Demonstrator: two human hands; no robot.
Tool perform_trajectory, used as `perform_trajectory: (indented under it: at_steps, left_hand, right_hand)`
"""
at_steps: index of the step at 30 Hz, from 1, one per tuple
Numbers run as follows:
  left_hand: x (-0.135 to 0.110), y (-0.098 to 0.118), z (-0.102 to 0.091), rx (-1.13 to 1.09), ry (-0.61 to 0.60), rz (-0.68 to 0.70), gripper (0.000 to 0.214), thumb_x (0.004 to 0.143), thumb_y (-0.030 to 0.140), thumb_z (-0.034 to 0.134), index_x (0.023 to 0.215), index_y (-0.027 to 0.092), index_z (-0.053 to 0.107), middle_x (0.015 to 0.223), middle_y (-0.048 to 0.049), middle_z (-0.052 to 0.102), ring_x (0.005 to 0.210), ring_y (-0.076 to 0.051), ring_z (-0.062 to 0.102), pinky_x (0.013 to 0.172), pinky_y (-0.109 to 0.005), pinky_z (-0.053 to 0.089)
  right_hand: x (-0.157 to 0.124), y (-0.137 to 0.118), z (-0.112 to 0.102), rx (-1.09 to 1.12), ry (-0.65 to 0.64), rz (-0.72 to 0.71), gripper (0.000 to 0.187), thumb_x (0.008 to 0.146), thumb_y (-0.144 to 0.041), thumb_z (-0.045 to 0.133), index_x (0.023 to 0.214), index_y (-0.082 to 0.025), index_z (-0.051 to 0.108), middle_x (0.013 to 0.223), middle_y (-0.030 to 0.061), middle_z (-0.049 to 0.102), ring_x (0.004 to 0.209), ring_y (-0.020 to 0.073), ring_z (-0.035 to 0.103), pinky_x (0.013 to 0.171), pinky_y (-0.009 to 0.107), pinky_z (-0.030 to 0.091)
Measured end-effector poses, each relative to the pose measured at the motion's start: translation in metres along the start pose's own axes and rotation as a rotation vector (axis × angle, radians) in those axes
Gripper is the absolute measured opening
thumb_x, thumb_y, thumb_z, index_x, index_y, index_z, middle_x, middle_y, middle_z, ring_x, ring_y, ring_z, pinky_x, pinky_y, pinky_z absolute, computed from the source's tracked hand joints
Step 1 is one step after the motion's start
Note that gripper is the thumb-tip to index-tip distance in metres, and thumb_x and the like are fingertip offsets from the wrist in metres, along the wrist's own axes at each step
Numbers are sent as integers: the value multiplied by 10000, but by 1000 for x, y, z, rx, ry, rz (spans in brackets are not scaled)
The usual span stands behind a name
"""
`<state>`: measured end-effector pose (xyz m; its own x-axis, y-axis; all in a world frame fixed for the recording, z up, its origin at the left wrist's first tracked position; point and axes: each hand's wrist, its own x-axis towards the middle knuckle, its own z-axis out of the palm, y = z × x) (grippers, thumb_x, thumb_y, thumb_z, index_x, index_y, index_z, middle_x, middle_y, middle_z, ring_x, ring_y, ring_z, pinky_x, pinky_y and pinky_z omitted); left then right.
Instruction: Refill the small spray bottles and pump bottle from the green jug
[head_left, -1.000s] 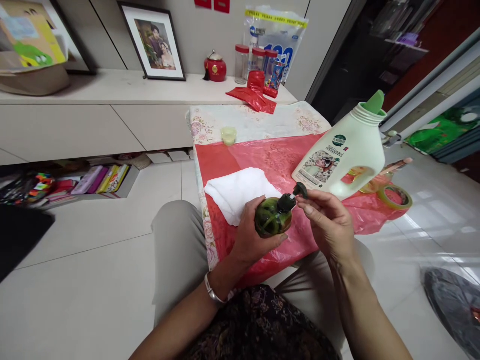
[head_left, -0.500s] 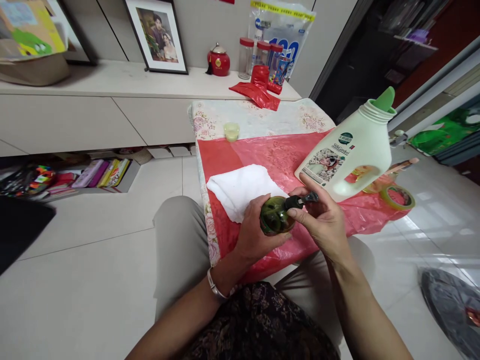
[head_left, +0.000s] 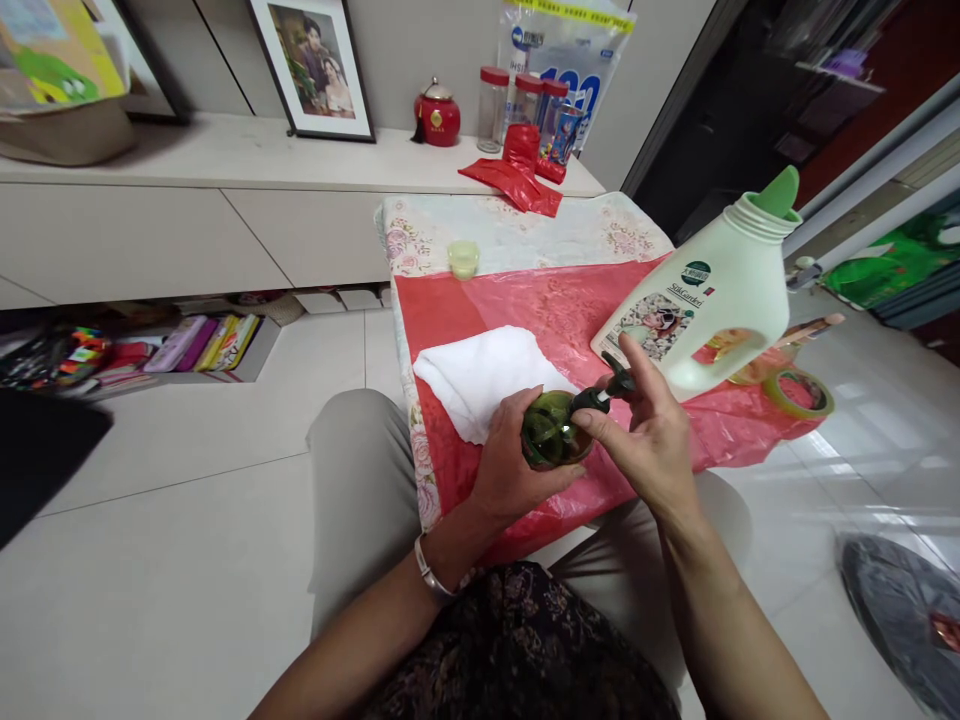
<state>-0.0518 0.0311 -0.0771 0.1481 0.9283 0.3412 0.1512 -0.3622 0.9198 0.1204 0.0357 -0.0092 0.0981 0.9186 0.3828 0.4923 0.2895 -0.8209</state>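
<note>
Two bare hands meet over the near edge of a low table in the head view. The left hand (head_left: 504, 462) is curled closed around a small round dark-green pump bottle (head_left: 546, 432), palm and fingers wrapping its left side and thumb lying under it, so the bottle is held tilted, just above the table's front edge and over the person's lap. The right hand (head_left: 646, 448) pinches the bottle's black plastic pump head (head_left: 601, 394) between thumb and the inner fingers, while its forefinger stands up straight and free; the rest of that hand is loosely open. A silver bracelet (head_left: 427, 576) sits on the left wrist. Just behind the bottle lies a folded white towel (head_left: 480, 372) on a thin red plastic sheet (head_left: 559, 312), which covers the nearer part of a pale floral tablecloth (head_left: 517, 232). A large white plastic detergent jug with a green spout (head_left: 709, 300) stands tilted beyond the right hand, near the pump head but apart from it. A small pale-green cap (head_left: 463, 259) rests near the cloth's far left. A roll of clear tape (head_left: 799, 393) lies at the sheet's right edge. Farther back, a long cabinet top carries a framed photograph (head_left: 315, 62), a red lidded pot (head_left: 436, 114), clear jars with red lids (head_left: 493, 108) and a crumpled red bag (head_left: 514, 182).
</note>
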Motion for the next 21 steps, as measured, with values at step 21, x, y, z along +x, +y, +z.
perform_trajectory:
  at_steps: [21]
  left_hand:
    - [-1,-1,-1,-76,-2,-32,891,686,375,917,1429,273,436,1423,-121,591,1317,-344,604,1113,-557,518]
  right_hand:
    - [2,-5,-1,365,-189,46,1067,875,-356,783,1678,-394,80,1144,28,738,1032,202,716,906,396,621]
